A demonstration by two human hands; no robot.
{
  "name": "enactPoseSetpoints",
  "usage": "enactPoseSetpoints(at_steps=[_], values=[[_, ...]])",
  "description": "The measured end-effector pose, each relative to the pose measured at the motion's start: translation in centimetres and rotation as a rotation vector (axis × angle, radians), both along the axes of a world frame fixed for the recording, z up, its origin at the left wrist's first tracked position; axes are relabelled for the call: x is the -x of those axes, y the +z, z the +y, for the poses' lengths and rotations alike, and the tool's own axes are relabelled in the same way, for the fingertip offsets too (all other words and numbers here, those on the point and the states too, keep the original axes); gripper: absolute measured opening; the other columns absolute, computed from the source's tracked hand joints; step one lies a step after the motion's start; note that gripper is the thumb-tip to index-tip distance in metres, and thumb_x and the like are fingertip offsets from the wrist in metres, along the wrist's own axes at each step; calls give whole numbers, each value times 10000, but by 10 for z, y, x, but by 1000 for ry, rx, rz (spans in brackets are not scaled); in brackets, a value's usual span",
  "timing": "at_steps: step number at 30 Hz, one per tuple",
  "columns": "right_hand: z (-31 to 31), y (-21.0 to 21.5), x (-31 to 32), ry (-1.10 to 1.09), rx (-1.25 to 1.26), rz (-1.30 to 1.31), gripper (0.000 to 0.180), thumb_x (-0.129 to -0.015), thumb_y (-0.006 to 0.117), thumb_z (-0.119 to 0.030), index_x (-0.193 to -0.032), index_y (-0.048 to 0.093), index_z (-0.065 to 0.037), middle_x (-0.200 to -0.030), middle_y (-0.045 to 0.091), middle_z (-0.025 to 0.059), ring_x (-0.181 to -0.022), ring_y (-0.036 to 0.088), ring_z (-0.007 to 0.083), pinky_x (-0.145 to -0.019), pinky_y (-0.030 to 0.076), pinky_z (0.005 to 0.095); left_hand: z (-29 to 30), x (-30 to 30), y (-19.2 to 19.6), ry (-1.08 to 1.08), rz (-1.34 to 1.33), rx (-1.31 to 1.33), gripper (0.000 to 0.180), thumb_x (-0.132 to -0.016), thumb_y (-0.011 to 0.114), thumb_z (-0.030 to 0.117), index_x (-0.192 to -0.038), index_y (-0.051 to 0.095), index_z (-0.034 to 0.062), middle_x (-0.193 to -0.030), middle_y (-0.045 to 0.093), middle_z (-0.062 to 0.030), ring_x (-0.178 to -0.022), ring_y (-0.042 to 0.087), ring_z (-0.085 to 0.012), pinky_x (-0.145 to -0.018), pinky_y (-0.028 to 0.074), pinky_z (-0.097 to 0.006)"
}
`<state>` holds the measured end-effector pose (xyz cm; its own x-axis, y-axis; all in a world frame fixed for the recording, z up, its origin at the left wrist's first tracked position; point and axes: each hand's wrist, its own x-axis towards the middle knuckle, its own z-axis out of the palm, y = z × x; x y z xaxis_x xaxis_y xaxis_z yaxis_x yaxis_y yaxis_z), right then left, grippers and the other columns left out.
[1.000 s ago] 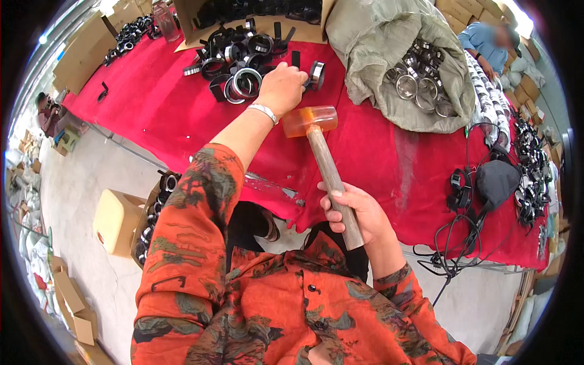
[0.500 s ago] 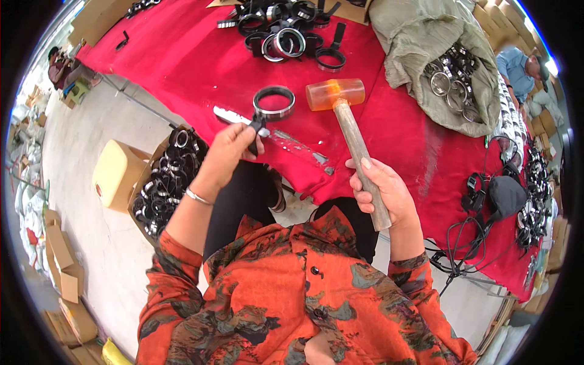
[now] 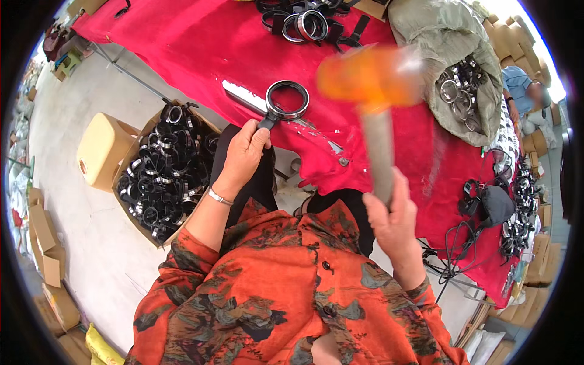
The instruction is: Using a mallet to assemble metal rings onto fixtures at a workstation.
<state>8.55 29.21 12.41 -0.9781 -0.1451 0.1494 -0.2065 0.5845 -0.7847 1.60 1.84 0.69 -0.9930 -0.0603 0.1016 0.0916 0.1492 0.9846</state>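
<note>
My left hand (image 3: 245, 153) is closed on the short black handle of a ring-shaped part (image 3: 288, 116). That ring is black with a silver band, and it lies against the metal strip (image 3: 242, 95) along the near edge of the red-covered table. In my right hand (image 3: 395, 222) is a mallet (image 3: 378, 149) with a wooden handle and a translucent orange head. The head is raised above the table to the right of the ring and blurred by motion. Similar black and silver rings (image 3: 312, 25) are piled at the back of the table.
Left of my legs stands a carton (image 3: 131, 204) full of such rings, beside a cream plastic container (image 3: 103, 152). A grey-green sack (image 3: 420, 30) of metal rings sits at the table's right. Black cables (image 3: 453, 249) hang off the right edge. Another person (image 3: 517, 85) is at far right.
My right hand has swung the mallet upward, so its head looks larger and blurred. My left hand has brought the ring slightly right and down against the metal strip. The view has shifted a little.
</note>
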Motion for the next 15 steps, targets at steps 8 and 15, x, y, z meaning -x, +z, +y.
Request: enactPoseSetpoints(at_steps=[8,15], values=[[10,6,6,-9,-117,-144,500,-847,677,-170,-1258,471,26,-804,625,202,-712,645,233,-655,495,321,-1,-2,1,8,10,3,265,-991,474,275,-850,502,52,-762,558,-10,-697,518,-82,-612,434,-230],[-39,8,49,11,-136,165,481,-882,611,-201,-1268,427,18,-848,617,252,-813,630,444,-680,505,434,5,-5,-2,27,55,39,275,-991,473,270,-846,503,39,-733,561,-20,-656,520,-89,-591,436,-237]])
